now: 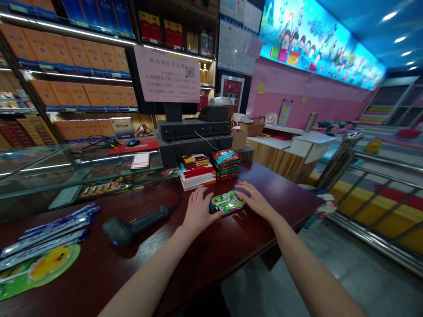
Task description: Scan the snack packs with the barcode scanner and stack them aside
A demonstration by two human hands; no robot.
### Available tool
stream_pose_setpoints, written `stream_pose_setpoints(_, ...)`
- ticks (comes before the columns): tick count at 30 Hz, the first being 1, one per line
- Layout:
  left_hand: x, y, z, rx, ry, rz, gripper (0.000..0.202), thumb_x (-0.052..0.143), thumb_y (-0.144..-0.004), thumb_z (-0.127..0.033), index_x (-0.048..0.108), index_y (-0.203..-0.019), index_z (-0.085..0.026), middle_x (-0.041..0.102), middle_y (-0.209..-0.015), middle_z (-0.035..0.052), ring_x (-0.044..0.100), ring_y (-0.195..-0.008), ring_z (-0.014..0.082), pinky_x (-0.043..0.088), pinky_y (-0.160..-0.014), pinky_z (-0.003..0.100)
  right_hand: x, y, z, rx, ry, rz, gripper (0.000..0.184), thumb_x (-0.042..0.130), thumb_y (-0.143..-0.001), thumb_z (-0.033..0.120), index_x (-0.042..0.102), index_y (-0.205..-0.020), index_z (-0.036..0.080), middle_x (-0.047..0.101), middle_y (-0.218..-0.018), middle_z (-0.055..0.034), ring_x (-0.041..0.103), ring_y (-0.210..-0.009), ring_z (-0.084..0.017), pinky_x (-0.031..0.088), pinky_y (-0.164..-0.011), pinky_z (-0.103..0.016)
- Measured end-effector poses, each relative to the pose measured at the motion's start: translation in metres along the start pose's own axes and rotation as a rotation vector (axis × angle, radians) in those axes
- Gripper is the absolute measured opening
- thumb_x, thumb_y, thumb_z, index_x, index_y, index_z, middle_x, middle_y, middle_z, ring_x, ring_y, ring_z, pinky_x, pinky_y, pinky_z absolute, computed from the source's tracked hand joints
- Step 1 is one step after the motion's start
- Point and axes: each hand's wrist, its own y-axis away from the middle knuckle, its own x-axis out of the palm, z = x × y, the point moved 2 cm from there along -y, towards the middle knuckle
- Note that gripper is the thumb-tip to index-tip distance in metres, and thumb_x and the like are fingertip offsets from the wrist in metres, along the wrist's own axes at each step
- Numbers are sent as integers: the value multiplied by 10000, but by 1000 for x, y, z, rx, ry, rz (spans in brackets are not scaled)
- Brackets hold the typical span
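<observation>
A small stack of green candy-like packets (pixel 227 201) with cartoon prints lies on the dark red-brown table. My left hand (pixel 198 206) is at its left end, thumb along the near side and fingers spread apart. At the right end, my right hand (pixel 254 199) has its fingers stretched out, with the fingertips near or touching the packets. Just behind stand a pile of red packets (pixel 226 164) and a pile of white and red boxes (pixel 197 175) with yellow-brown packets on top.
A black barcode scanner (pixel 134 226) lies left of my hands. Farther left are purple-blue long packets (pixel 54 233) and a green pack with a yellow duck (pixel 53 263). A cash register (pixel 194 130) stands behind, beside a glass counter (pixel 99 169). Metal railing (pixel 380 211) runs on the right.
</observation>
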Motion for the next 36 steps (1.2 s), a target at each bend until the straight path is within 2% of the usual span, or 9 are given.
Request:
stream_pose_setpoints(7,-24,1,14,-6,-84,-47,411,690,-856,-403,639,-1220,-219,512,-1383,131,446,-1338,318,399,-1114,516,15,-8,21,-72,27,55,421,588,-911,489,678,-1239,242,568,-1421,-120,431,-1410,-286,293,-1199,-525)
stream_pose_setpoints(14,-57,6,38,-34,-139,-75,309,671,-870,-321,670,-1166,-230,545,-1353,111,427,-1350,318,348,-1149,539,38,-15,54,-147,69,97,379,602,-911,413,676,-1241,242,569,-1422,-119,414,-1424,-293,302,-1192,-538)
stream_pose_setpoints(25,-106,32,79,-66,-269,-137,280,648,-882,-336,679,-1146,-247,577,-1337,107,426,-1364,331,287,-1180,573,80,-26,107,-298,76,167,346,607,-910,334,662,-1244,262,577,-1397,-106,496,-1340,-270,373,-1151,-510)
stream_pose_setpoints(31,-131,49,106,-120,-318,-158,298,630,-896,-342,673,-1170,-235,569,-1351,119,406,-1385,333,294,-1173,567,102,-31,135,-316,89,231,365,603,-919,319,635,-1276,252,557,-1428,-107,419,-1414,-285,334,-1168,-541)
stream_pose_setpoints(36,-152,67,133,-172,-373,-176,309,623,-899,-365,675,-1178,-242,567,-1345,120,412,-1369,336,312,-1156,561,123,-37,158,-377,82,267,367,602,-926,305,625,-1285,232,551,-1434,-114,431,-1405,-275,339,-1171,-519)
